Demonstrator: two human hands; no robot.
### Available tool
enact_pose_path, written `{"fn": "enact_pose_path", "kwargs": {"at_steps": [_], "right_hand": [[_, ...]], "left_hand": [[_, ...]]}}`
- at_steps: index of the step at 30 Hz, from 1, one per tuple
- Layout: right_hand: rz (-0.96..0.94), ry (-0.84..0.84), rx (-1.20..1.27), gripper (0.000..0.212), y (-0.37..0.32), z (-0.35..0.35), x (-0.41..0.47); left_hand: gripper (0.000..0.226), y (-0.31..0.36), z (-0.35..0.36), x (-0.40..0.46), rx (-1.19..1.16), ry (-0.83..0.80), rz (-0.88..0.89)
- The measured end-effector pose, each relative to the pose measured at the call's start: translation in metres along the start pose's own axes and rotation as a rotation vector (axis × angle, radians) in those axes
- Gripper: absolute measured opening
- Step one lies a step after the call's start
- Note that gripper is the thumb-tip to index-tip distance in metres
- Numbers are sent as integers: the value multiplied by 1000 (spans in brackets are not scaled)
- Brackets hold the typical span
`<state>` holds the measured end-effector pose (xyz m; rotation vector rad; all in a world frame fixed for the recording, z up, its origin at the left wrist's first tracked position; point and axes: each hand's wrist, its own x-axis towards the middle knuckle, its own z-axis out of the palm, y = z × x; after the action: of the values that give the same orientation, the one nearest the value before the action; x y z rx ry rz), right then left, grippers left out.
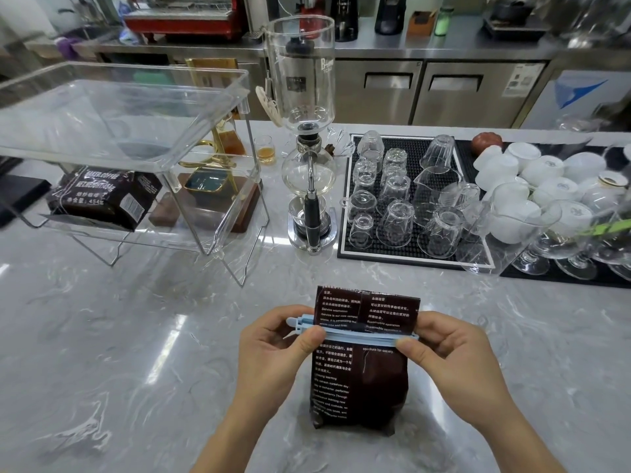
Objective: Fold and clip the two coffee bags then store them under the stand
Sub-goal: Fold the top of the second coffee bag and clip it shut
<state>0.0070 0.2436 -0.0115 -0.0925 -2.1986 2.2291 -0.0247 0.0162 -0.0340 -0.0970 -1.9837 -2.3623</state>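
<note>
One coffee bag (106,196) lies under the stand (129,131) already, while my left hand (273,349) and right hand (447,353) pinch the blue clip (358,336) across the second bag (362,380) near the table's front edge, storing left.

Both bare forearms are being extended forward from the lower edge of the view. The left hand (273,339) is being held curled, thumb pressed against bent fingers in a pinch. The right hand (444,349) is being held likewise, thumb tip pointed inward, fingers folded behind.
</note>
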Motion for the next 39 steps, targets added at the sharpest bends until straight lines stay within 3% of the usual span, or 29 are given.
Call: {"fn": "enact_pose_path", "kwargs": {"at_steps": [7, 19, 23, 26, 28, 30, 33, 37, 39], "right_hand": [[-15, -5, 6, 43, 1, 0, -2], [-40, -3, 4, 50, 3, 2, -1], [-38, -7, 3, 51, 3, 2, -2], [-36, -6, 4, 52, 4, 3, -2], [-34, -6, -2, 54, 4, 3, -2], [-35, -6, -3, 54, 4, 3, -2], [-35, -8, 14, 48, 5, 2, -3], [-32, -19, 76, 27, 8, 8, -4], [-8, -43, 78, 28, 7, 15, -5]], "left_hand": [[14, 3, -2, 2, 51, 28, -27], [8, 2, -8, -2, -176, -37, -233], [40, 3, -7, -1, -215, -66, -245], [44, 3, -8, 0, -251, -78, -252], [40, 3, -8, 0, -253, -70, -248], [22, 2, -8, -1, -234, -58, -248], [3, 0, -8, -2, -169, -61, -239], [17, 4, -2, -6, -143, -111, -230], [23, 3, 6, -9, -111, -141, -222]]}}
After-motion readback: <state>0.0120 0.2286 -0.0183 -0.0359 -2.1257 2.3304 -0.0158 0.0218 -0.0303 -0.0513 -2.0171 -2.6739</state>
